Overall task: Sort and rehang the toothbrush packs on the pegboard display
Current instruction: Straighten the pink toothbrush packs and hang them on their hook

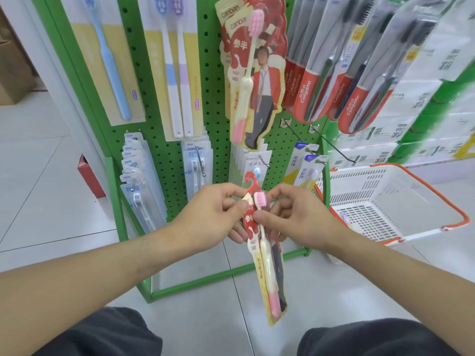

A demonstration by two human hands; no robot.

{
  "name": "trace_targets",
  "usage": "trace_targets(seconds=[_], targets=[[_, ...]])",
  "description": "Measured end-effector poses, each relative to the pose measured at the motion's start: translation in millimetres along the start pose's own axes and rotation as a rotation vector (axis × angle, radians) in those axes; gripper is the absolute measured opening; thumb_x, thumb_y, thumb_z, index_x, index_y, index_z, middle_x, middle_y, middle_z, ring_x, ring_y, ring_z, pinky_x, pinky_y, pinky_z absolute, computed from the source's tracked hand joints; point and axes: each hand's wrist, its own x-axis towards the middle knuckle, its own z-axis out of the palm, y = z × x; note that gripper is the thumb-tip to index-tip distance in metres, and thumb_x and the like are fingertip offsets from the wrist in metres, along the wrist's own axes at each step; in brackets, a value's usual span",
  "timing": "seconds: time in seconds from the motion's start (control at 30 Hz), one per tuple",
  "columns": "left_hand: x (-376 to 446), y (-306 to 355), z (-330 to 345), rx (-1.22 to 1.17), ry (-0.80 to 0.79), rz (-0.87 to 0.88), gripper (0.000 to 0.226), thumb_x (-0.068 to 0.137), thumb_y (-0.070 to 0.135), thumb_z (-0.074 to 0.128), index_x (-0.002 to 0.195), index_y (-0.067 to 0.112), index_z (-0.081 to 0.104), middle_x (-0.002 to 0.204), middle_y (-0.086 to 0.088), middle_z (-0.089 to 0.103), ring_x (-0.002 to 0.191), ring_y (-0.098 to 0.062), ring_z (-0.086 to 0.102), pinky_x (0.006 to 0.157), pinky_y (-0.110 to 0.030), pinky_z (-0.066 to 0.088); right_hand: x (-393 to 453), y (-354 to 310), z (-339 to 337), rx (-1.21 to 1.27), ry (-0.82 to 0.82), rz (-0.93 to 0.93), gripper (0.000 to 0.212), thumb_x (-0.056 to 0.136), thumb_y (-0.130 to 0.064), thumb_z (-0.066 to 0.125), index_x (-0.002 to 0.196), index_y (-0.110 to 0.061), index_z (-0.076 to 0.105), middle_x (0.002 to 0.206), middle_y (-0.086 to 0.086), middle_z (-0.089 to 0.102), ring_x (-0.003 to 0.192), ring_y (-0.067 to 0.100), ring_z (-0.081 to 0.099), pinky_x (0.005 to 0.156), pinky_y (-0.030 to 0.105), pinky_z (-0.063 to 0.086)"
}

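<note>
Green perforated metal pegboard (164,150) beyond the grip, white plastic basket with orange handles (385,201) to its right. Left hand (205,217) and right hand (300,217) both pinching the upper end of a long red-and-cream card toothbrush pack with pink brush (267,265), red plastic hook (250,179) just above. Likely light, bendy, slick film; best held near the hook. Open floor below; neighbouring packs crowd close above.
</note>
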Motion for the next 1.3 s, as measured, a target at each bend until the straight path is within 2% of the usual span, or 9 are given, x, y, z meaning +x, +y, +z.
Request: trace_targets(seconds=[0.33,0.53,0.6,0.77,0.87,1.0,1.1,1.2,1.3], targets=[[0,-5,-5,0.034,0.052,-0.038,0.018,0.104,0.006,0.05,0.116,0.014,0.062,0.059,-0.006,0.07,0.061,-0.026,0.073,0.063,-0.035,0.062,-5,-13,3,-0.471,-0.131,-0.049,0.023,0.096,-0.029,0.067,0.08,-0.015,0.058,0.06,0.001,0.068,0.051,0.009,0.064,0.056,0.026,0.051],[3,-7,-7,0.044,0.089,-0.085,0.019,0.104,0.004,0.05,0.119,0.008,0.06,0.06,-0.008,0.071,0.058,-0.026,0.073,0.063,-0.037,0.063,-10,-15,3,-0.654,-0.171,-0.074,0.03,0.088,-0.046,0.072,0.076,-0.022,0.06,0.061,-0.016,0.068,0.059,0.004,0.065,0.072,0.034,0.057],[3,-8,-6,0.042,0.093,-0.107,0.018,0.103,0.004,0.05,0.119,0.008,0.058,0.062,-0.011,0.072,0.059,-0.029,0.073,0.067,-0.041,0.063,-11,-18,4,-0.73,-0.184,-0.062,0.034,0.088,-0.047,0.07,0.075,-0.017,0.064,0.058,-0.009,0.068,0.06,0.008,0.066,0.073,0.031,0.057],[3,-11,-5,-0.032,0.133,-0.151,0.015,0.104,0.009,0.052,0.117,0.008,0.06,0.066,-0.012,0.073,0.06,-0.028,0.073,0.063,-0.034,0.063,-17,-19,2,-0.657,-0.349,0.094,0.049,0.102,-0.038,0.054,0.086,0.007,0.065,0.064,0.008,0.074,0.053,0.023,0.07,0.045,0.014,0.048],[3,-10,-1,-0.119,0.116,-0.193,0.02,0.103,0.02,0.055,0.111,0.002,0.063,0.078,-0.014,0.076,0.07,-0.028,0.075,0.07,-0.036,0.064,-18,-20,4,-0.63,-0.339,0.083,0.046,0.104,-0.035,0.051,0.091,0.008,0.063,0.068,0.01,0.075,0.051,0.022,0.07,0.046,0.017,0.051],[-5,-9,5,-0.114,-0.153,-0.272,0.024,0.101,0.018,0.06,0.11,-0.003,0.067,0.095,-0.02,0.077,0.085,-0.033,0.076,0.079,-0.038,0.063,-20,-19,6,-0.491,-0.348,0.103,0.039,0.104,-0.041,0.054,0.095,-0.003,0.06,0.073,0.007,0.075,0.055,0.024,0.072,0.055,0.037,0.062],[-7,-11,5,-0.127,-0.219,-0.26,0.02,0.105,0.009,0.05,0.107,-0.002,0.067,0.096,-0.02,0.077,0.087,-0.032,0.077,0.078,-0.036,0.064,-18,-21,4,-0.402,-0.323,0.129,0.041,0.098,-0.044,0.063,0.089,-0.004,0.059,0.069,0.008,0.074,0.053,0.024,0.071,0.049,0.033,0.058],[-4,-12,1,-0.141,-0.212,-0.257,0.021,0.106,0.01,0.05,0.112,-0.002,0.066,0.101,-0.02,0.077,0.091,-0.033,0.076,0.082,-0.038,0.063,-14,-22,0,-0.434,-0.152,0.097,0.05,0.081,-0.051,0.08,0.07,-0.008,0.056,0.053,-0.004,0.065,0.044,0.007,0.06,0.045,0.019,0.043],[0,-15,-3,-0.114,-0.199,-0.259,0.024,0.106,0.014,0.051,0.119,-0.002,0.063,0.107,-0.02,0.075,0.095,-0.036,0.075,0.082,-0.039,0.063,-8,-19,-5,-0.511,0.065,0.108,0.06,0.061,-0.063,0.088,0.079,-0.017,0.053,0.063,-0.012,0.056,0.057,0.004,0.051,0.055,0.025,0.04]])
